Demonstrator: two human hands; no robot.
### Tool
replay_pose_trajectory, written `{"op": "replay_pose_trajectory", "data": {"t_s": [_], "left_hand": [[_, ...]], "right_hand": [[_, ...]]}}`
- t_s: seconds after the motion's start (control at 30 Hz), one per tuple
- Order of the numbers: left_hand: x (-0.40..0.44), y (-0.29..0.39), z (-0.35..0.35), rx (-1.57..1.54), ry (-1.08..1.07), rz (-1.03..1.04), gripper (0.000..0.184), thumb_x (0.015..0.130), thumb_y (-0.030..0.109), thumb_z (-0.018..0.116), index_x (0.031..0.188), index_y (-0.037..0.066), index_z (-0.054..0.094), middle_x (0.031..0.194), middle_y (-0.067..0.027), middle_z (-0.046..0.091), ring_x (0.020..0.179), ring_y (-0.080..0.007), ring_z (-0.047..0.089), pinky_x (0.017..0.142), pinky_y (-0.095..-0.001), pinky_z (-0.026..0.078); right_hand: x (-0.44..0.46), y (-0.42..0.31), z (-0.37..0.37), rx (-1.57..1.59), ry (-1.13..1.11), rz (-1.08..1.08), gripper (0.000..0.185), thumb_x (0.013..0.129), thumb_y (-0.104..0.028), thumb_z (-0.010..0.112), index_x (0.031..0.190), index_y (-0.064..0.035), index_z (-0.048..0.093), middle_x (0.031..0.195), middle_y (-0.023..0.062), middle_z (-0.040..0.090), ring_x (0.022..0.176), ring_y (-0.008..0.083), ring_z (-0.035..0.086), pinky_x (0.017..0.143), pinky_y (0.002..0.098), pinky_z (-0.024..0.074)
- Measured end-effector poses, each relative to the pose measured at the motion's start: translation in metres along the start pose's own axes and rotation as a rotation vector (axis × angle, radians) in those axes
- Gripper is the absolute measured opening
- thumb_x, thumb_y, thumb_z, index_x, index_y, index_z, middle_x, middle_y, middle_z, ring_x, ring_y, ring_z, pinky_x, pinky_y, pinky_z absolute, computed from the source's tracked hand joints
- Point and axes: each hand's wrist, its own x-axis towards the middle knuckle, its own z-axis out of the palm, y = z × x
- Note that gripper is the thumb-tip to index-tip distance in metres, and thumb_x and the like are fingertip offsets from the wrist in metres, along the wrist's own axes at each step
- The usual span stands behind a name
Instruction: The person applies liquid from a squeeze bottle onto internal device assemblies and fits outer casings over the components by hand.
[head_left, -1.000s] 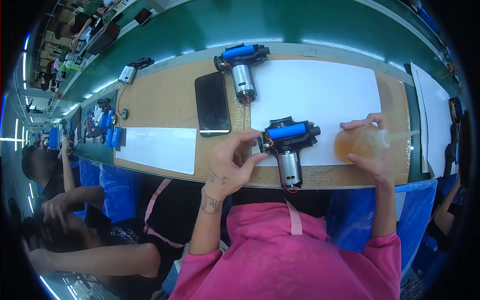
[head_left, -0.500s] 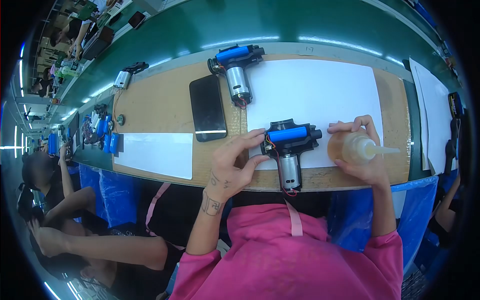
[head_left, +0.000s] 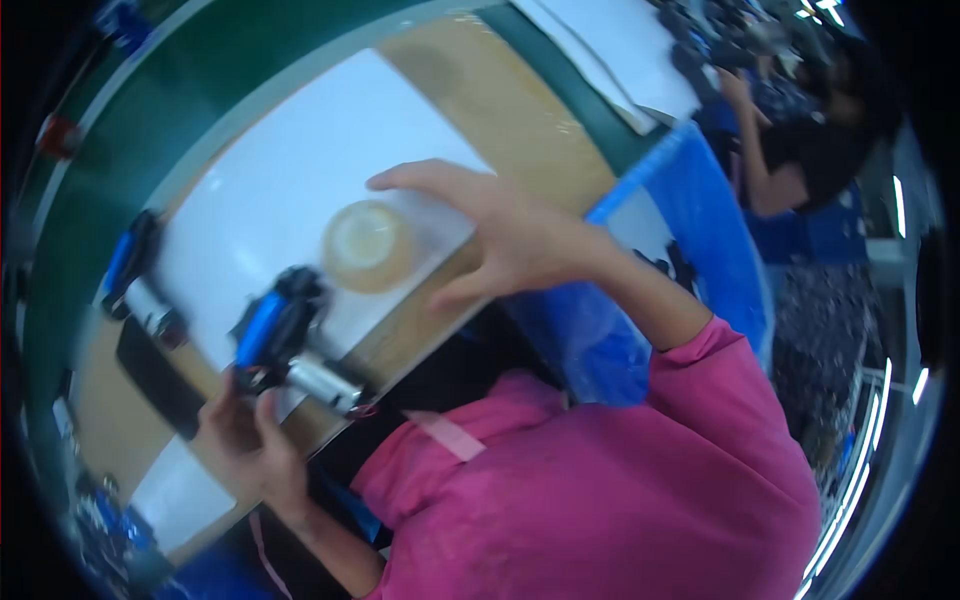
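The picture is blurred. My left hand (head_left: 250,440) has its thumb and fingers on the near end of a black plastic housing (head_left: 305,290). The housing carries a blue cylindrical battery (head_left: 262,330) and a silver motor (head_left: 325,382) with red wire at its end. To the right, a round translucent squeeze bottle (head_left: 368,245) with amber contents stands on white paper (head_left: 290,150). My right hand (head_left: 510,225) is open beside the bottle, thumb and fingers spread, with a gap between palm and bottle.
A second motor unit with a blue battery (head_left: 125,262) lies at the left, near a dark phone (head_left: 158,378). More blue parts (head_left: 115,515) lie at lower left. Blue plastic sheeting (head_left: 690,220) hangs off the table's right side. Another person (head_left: 800,150) sits at upper right.
My view has swung to the right, tilting the table in the picture. My right hand has let go of the bottle, which now stands on the paper. My left hand stays at the housing.
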Motion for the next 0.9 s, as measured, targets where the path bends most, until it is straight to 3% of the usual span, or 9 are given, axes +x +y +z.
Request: {"op": "replay_pose_trajectory", "data": {"t_s": [0.17, 0.23, 0.37, 0.4, 0.47, 0.67, 0.77, 0.83, 0.9], "left_hand": [[0.001, 0.006, 0.012, -0.069, 0.018, 0.056, 0.043, 0.092, -0.009, 0.067, 0.133, -0.005, 0.055, 0.120, -0.0141, 0.067, 0.107, -0.0172, 0.065, 0.097, -0.0283, 0.048], [0.002, 0.005, 0.011, -0.061, 0.040, 0.083, 0.043, 0.091, -0.009, 0.067, 0.133, -0.004, 0.055, 0.119, -0.0139, 0.067, 0.102, -0.0157, 0.064, 0.095, -0.0264, 0.048], [0.004, 0.004, 0.014, -0.032, 0.024, 0.144, 0.040, 0.092, -0.008, 0.068, 0.130, -0.003, 0.059, 0.102, -0.0071, 0.067, 0.089, -0.0116, 0.060, 0.083, -0.0230, 0.047], [0.005, 0.006, 0.011, 0.003, 0.023, 0.173, 0.038, 0.092, -0.007, 0.068, 0.128, -0.002, 0.061, 0.094, -0.0038, 0.066, 0.083, -0.0099, 0.059, 0.078, -0.0218, 0.047], [0.005, 0.007, 0.015, -0.025, 0.039, 0.156, 0.038, 0.089, -0.009, 0.070, 0.126, -0.002, 0.063, 0.093, -0.0032, 0.066, 0.080, -0.0084, 0.057, 0.074, -0.0212, 0.046], [0.007, 0.008, 0.015, 0.020, 0.040, 0.169, 0.039, 0.080, -0.006, 0.081, 0.117, -0.002, 0.070, 0.112, -0.0130, 0.075, 0.081, -0.0114, 0.065, 0.071, -0.0224, 0.049], [0.009, 0.012, 0.015, -0.022, 0.016, 0.182, 0.039, 0.078, -0.005, 0.083, 0.115, -0.002, 0.070, 0.111, -0.0131, 0.076, 0.078, -0.0100, 0.065, 0.065, -0.0206, 0.046], [0.011, 0.022, 0.015, -0.011, -0.016, 0.206, 0.041, 0.078, -0.005, 0.083, 0.116, -0.002, 0.071, 0.111, -0.0124, 0.076, 0.073, -0.0085, 0.063, 0.059, -0.0205, 0.043], [0.011, 0.026, 0.013, -0.010, -0.024, 0.200, 0.041, 0.077, -0.004, 0.083, 0.117, -0.001, 0.071, 0.110, -0.0121, 0.076, 0.071, -0.0077, 0.062, 0.057, -0.0205, 0.041]], "right_hand": [[-0.090, 0.047, -0.115, 0.043, 0.274, 0.513, 0.020, 0.093, -0.016, 0.071, 0.104, 0.0011, 0.068, 0.087, 0.0077, 0.073, 0.071, 0.0137, 0.067, 0.071, 0.0277, 0.0557], [-0.154, 0.082, -0.142, -0.109, 0.390, 0.741, 0.020, 0.095, -0.019, 0.068, 0.097, 0.0014, 0.068, 0.081, 0.0077, 0.071, 0.070, 0.0108, 0.065, 0.066, 0.0265, 0.0534], [-0.329, 0.198, -0.124, -0.841, 0.169, 1.365, 0.059, 0.087, -0.054, 0.072, 0.104, 0.0026, 0.071, 0.095, 0.0202, 0.075, 0.088, 0.0351, 0.074, 0.083, 0.0421, 0.0570], [-0.341, 0.191, -0.105, -0.794, 0.188, 1.383, 0.086, 0.082, -0.072, 0.066, 0.125, 0.0029, 0.067, 0.124, 0.0299, 0.068, 0.120, 0.0454, 0.063, 0.103, 0.0486, 0.0494], [-0.331, 0.183, -0.086, -0.559, 0.090, 1.734, 0.086, 0.081, -0.076, 0.063, 0.113, 0.0030, 0.073, 0.115, 0.0262, 0.072, 0.112, 0.0388, 0.069, 0.097, 0.0465, 0.0519], [-0.355, 0.224, -0.087, -0.631, 0.411, 1.498, 0.103, 0.072, -0.072, 0.077, 0.138, 0.0049, 0.059, 0.130, 0.0247, 0.067, 0.122, 0.0343, 0.063, 0.102, 0.0412, 0.0487], [-0.369, 0.241, -0.113, -0.425, 0.376, 1.689, 0.107, 0.072, -0.069, 0.080, 0.147, 0.0011, 0.050, 0.133, 0.0205, 0.066, 0.124, 0.0334, 0.061, 0.099, 0.0419, 0.0495], [-0.374, 0.239, -0.145, 0.130, 0.378, 1.615, 0.093, 0.079, -0.063, 0.078, 0.147, -0.0053, 0.052, 0.128, 0.0149, 0.068, 0.116, 0.0332, 0.063, 0.097, 0.0439, 0.0500], [-0.389, 0.240, -0.173, 0.413, 0.682, 1.390, 0.075, 0.087, -0.056, 0.075, 0.142, -0.0090, 0.056, 0.136, 0.0131, 0.063, 0.119, 0.0345, 0.060, 0.103, 0.0466, 0.0467]]}}
